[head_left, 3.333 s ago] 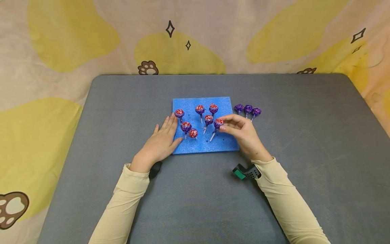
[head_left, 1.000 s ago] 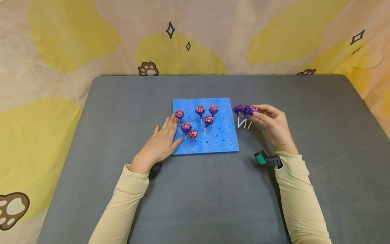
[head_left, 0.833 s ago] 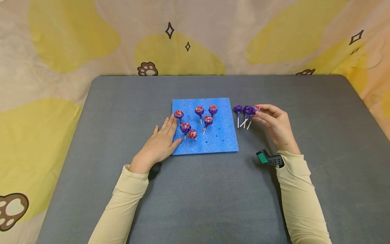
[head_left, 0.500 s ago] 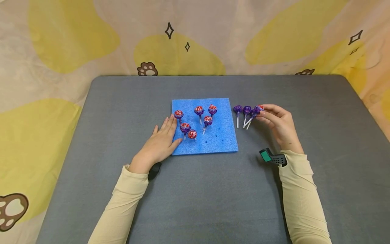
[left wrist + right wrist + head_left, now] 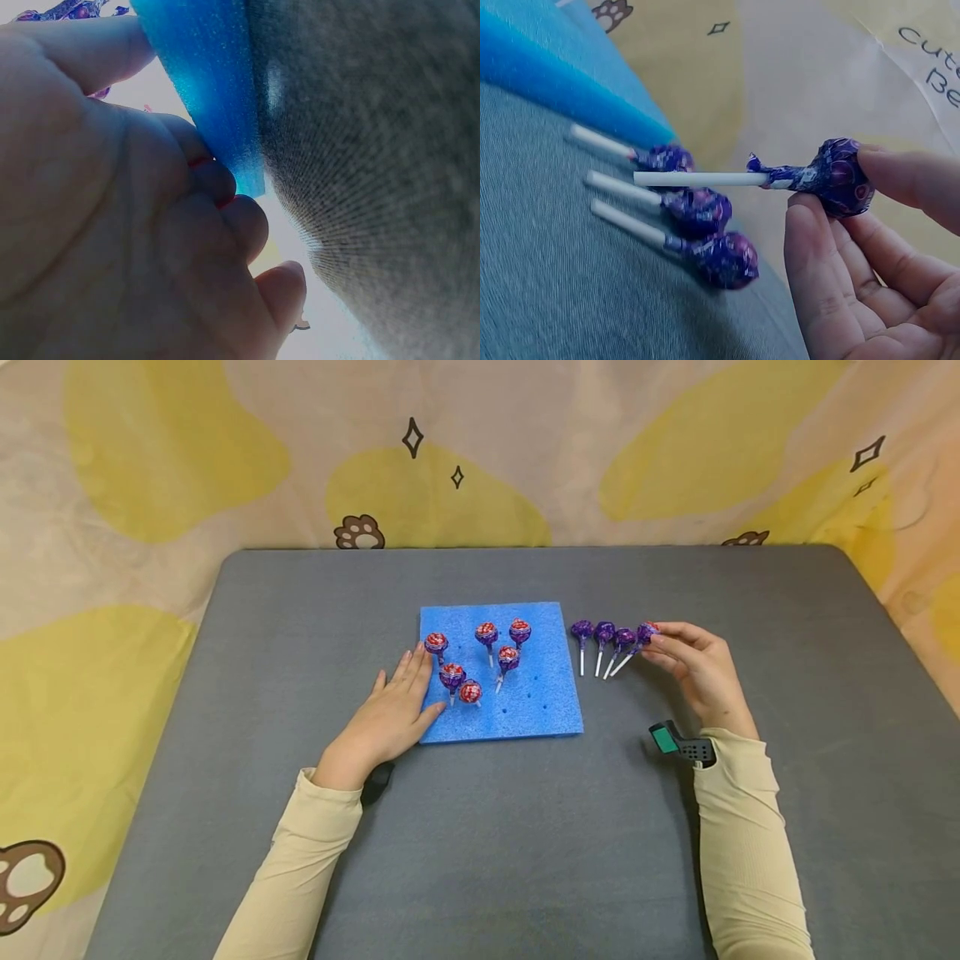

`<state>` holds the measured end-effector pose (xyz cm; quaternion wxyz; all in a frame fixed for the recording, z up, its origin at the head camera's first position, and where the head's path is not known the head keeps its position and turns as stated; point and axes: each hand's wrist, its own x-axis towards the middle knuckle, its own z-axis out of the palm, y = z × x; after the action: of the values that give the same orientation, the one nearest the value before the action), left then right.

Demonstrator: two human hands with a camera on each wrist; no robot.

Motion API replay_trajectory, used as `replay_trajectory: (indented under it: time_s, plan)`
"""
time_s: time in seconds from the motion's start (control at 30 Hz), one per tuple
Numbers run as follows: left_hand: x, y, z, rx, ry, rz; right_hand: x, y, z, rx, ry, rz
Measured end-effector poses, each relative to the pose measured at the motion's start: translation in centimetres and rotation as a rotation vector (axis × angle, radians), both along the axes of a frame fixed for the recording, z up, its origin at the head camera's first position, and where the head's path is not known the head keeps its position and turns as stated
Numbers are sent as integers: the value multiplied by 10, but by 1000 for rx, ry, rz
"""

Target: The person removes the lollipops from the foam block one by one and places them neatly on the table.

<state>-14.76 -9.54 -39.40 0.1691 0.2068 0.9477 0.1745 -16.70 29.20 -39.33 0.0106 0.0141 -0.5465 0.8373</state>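
A blue foam board (image 5: 543,693) with small holes lies mid-table, several lollipops (image 5: 507,658) standing in it by their sticks. My left hand (image 5: 382,718) rests along its left edge, fingers straight, and the left wrist view shows them against the board's side. To the right of the board, my right hand (image 5: 701,672) pinches a purple-wrapped lollipop (image 5: 841,180) by its candy head between thumb and fingers. In the right wrist view its white stick points left, above a row of three lollipops (image 5: 724,259) lying on the grey table.
The grey table (image 5: 487,860) ends at a far edge, where a yellow and beige patterned cloth (image 5: 495,410) hangs behind it. Dark wrist cameras, one of them the right wrist camera (image 5: 678,745), are strapped under both sleeves.
My right hand has pulled a lollipop out of the board's front right and carried it right, past the three lying lollipops to the row's right end. My left hand has stayed on the board.
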Motion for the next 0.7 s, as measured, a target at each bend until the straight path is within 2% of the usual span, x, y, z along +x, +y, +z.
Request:
replay_trajectory:
  time_s: [0.2, 0.47, 0.7]
  plan:
    - [0, 0, 0, 4, 0, 1, 0, 8, -5, -5, -67, -22]
    - [-1, -1, 0, 8, 5, -4, -1, 14, -13, 53, -163, -66]
    - [0, -1, 0, 5, 9, -4, -1, 15, -16, 112, -164, -108]
